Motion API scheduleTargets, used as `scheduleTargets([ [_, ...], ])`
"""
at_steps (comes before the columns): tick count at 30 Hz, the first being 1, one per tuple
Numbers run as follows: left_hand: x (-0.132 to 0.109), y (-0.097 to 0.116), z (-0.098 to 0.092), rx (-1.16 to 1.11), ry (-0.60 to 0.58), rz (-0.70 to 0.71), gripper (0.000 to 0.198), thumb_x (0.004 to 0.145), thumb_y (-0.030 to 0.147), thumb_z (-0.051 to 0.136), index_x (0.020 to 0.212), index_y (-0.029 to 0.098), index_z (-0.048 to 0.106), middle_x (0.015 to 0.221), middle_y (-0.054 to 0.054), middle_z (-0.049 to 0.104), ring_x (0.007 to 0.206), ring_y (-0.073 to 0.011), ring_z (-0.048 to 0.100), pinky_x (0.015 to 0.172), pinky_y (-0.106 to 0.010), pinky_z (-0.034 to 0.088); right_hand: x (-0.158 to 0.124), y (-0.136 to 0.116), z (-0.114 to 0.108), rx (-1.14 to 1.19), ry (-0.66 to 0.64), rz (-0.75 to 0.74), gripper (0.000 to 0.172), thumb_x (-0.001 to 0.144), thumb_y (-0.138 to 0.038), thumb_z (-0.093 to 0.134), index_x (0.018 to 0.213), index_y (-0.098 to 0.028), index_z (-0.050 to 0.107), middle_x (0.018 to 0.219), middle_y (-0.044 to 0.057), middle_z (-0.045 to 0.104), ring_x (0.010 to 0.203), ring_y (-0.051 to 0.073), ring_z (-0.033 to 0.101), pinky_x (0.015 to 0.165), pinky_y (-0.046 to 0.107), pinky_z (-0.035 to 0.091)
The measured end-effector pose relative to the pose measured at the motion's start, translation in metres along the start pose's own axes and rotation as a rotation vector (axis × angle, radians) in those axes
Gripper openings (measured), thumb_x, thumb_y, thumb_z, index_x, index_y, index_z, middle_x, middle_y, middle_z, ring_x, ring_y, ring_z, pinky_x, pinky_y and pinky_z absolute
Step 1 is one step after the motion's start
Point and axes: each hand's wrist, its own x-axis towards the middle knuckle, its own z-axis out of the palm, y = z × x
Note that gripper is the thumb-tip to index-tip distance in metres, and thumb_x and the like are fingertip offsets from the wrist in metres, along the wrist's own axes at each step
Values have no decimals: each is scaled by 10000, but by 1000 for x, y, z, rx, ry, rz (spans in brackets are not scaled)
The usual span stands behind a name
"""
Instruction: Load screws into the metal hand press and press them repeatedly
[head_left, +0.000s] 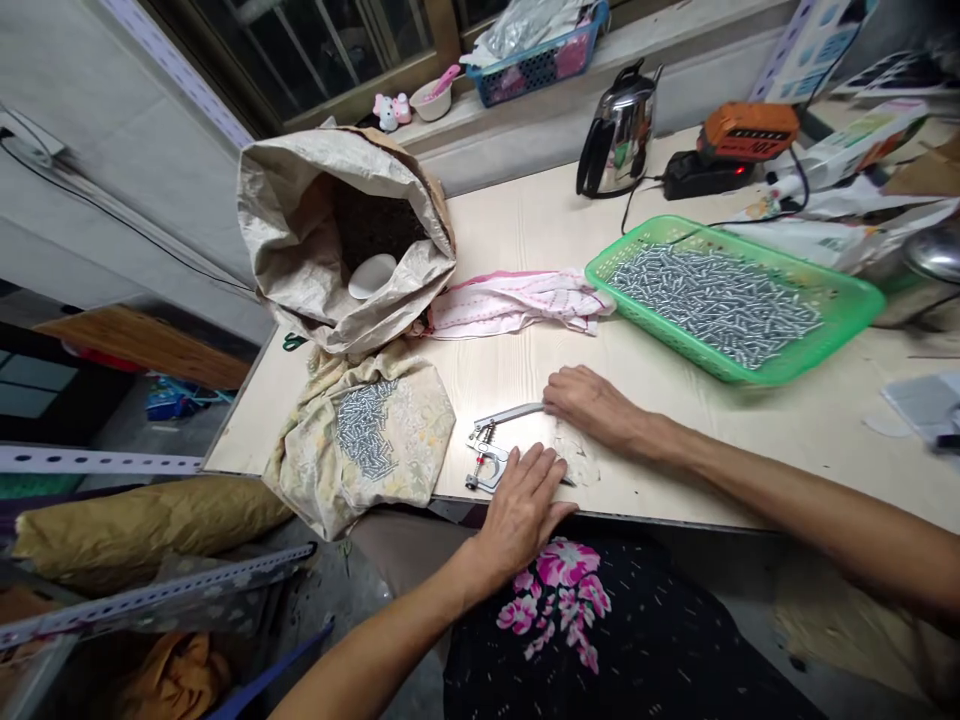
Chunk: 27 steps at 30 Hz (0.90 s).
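A silver hand press (487, 455) with a spring, a small red part and a long upper lever lies near the table's front edge. My right hand (589, 408) is closed round the outer end of the lever, which stands raised from the lower arm. Across the lower arm lies my left hand (523, 500), its fingers stretched out flat and covering part of it. Left of the press, a pile of small silvery metal pieces (366, 428) rests on a flowered cloth (424, 405). More such pieces (712, 295) fill a green plastic basket (780, 375) at the right.
An open woven sack (277, 230) with a white bowl (373, 276) inside stands at the back left. A pink-and-white cloth (517, 303) lies beside it. Behind the basket are a steel kettle (626, 130) and an orange battery (750, 130) on a black charger (705, 175).
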Motion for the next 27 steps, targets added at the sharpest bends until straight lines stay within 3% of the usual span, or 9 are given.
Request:
scheduleTargets([
  [5, 2, -1, -3, -80, 27, -9, 495, 937, 430, 508, 1342, 146, 477, 1358, -171, 560, 1365, -295, 415, 1133, -563, 318, 21, 2, -9, -6, -24, -5, 108, 912, -220, 558, 851, -156, 620, 885, 72, 622, 852, 200, 509, 743, 317, 312],
  [7, 1, -2, -2, -79, 35, 10, 548, 931, 454, 510, 1365, 126, 449, 1386, -187, 529, 1385, -310, 380, 1137, -575, 299, 29, -19, -16, -38, -38, -28, 86, 897, -225, 581, 902, -160, 638, 924, 79, 613, 860, 206, 494, 721, 319, 300],
  [10, -3, -4, 2, -94, 24, 6, 575, 928, 475, 505, 1356, 93, 461, 1343, -205, 556, 1336, -318, 443, 1106, -523, 366, 41, -63, -16, -13, -93, -269, 86, 889, -256, 604, 936, -218, 665, 973, 59, 591, 901, 215, 463, 697, 321, 286],
  [14, -11, -6, 11, -98, -39, -60, 493, 917, 511, 506, 1172, 101, 606, 1137, -173, 672, 1127, -307, 611, 976, -437, 493, 56, -100, 7, -10, -173, -510, 144, 886, -223, 591, 761, -200, 658, 958, 69, 577, 919, 224, 433, 704, 342, 299],
  [18, -14, -3, 17, -53, -97, -117, 494, 895, 566, 511, 1055, 122, 656, 1054, -157, 692, 1024, -299, 649, 910, -416, 521, 71, -112, 37, 91, -115, -531, 109, 897, -171, 541, 824, -167, 622, 943, 70, 592, 907, 211, 457, 746, 350, 347],
  [20, -13, -1, 16, -43, -108, -122, 492, 893, 581, 502, 1018, 134, 667, 1005, -144, 698, 978, -285, 658, 880, -405, 531, 80, -117, 38, 212, -77, -482, 83, 904, -179, 528, 877, -159, 604, 914, 67, 603, 883, 200, 488, 742, 341, 382],
  [22, -13, -6, 10, -47, -79, -49, 457, 921, 541, 481, 1082, 146, 647, 1053, -133, 687, 1033, -265, 635, 917, -390, 514, 85, -117, 20, 368, 29, -400, 94, 922, -193, 497, 917, -156, 583, 894, 65, 607, 844, 182, 518, 733, 324, 420],
  [24, -15, -21, -5, -9, 40, 23, 391, 960, 447, 453, 1158, 150, 613, 1146, -133, 656, 1136, -250, 578, 980, -387, 476, 82, -105, -15, 490, 232, -291, 120, 944, -203, 447, 938, -170, 563, 885, 58, 606, 810, 165, 540, 724, 311, 448],
  [27, -24, -67, -42, 190, 314, -158, 274, 981, 269, 416, 1035, 145, 654, 1044, -123, 658, 1033, -229, 576, 903, -373, 487, 57, -57, -84, 363, 561, -101, 117, 942, -282, 466, 919, -212, 556, 860, 38, 604, 779, 178, 561, 699, 334, 457],
])
